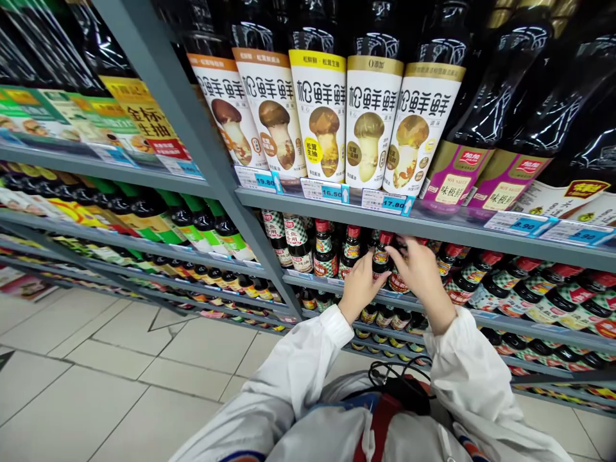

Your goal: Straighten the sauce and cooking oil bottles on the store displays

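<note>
A small dark bottle with a red cap (382,249) stands at the front of the second shelf, between my hands. My left hand (360,287) is at its left side, fingers along the glass and thumb across the front near the base. On the other side is my right hand (419,268), its thumb close to the bottle's neck and its fingers apart, partly bent under the upper shelf. Whether the right thumb touches the glass I cannot tell. Similar red-capped bottles (326,251) stand to the left, and more lie behind and beside my right hand.
Just above my hands runs the grey upper shelf edge (332,208) with price tags. Tall bottles with white mushroom labels (320,115) and purple-labelled bottles (455,170) stand on it. A slanting grey upright (178,83) divides the racks. Pale floor tiles (135,359) lie at lower left.
</note>
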`<state>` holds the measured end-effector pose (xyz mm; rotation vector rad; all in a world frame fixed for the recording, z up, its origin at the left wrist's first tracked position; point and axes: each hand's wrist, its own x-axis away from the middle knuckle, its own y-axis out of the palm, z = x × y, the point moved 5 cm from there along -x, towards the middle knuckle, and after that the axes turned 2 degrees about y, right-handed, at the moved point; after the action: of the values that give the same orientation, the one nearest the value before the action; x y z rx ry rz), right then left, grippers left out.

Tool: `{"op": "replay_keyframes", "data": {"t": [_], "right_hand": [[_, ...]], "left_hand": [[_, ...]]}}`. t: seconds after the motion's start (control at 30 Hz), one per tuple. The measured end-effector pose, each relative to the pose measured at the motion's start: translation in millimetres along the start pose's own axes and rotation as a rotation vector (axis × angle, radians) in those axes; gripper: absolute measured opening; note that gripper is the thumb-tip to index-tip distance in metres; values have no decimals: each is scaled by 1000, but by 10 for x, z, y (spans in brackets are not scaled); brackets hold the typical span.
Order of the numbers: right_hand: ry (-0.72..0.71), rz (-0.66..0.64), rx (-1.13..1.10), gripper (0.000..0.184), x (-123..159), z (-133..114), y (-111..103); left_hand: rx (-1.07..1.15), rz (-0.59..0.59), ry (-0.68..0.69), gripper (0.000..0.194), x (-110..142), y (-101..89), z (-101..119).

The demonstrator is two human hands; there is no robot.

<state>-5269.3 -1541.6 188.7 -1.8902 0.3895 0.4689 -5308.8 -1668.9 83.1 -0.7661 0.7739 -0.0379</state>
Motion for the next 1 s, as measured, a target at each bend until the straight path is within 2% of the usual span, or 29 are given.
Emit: {"op": "replay_keyframes", "data": {"t": [0.1,0.17,0.2,0.27,0.33,0.4,0.67,0.77,0.83,0.93,1.0], "right_hand": [[121,324,5,34,200,182,-269],[219,415,90,37,240,304,-316],[254,395,123,42,218,356,-286],[298,263,163,53,129,437,-158],[329,116,199,54,46,487,-24],[341,36,241,51,4,507,47],[206,-44,193,47,-37,525,54],[218,-52,115,43,9,532,28],[187,-37,5,41,107,511,-71],[141,140,-112,38,308,543,-414],[179,297,-18,36,413,658,-656]], "left_hand": [[-24,-8,-38,63,-37,9,-1],[-26,-22,-59,59,-51,11,-12],[-22,-29,-64,58,-55,12,-18],[-10,-27,-58,56,-58,13,-26],[0,-8,-40,56,-53,14,-30],[7,15,-23,57,-40,20,-35],[21,46,-3,58,-15,35,-56],[7,32,-5,60,-32,13,-51],[-4,-1,-9,61,-36,-10,-51],[11,-81,20,66,-1,-44,-48],[28,-108,65,69,56,-72,-36]]}}
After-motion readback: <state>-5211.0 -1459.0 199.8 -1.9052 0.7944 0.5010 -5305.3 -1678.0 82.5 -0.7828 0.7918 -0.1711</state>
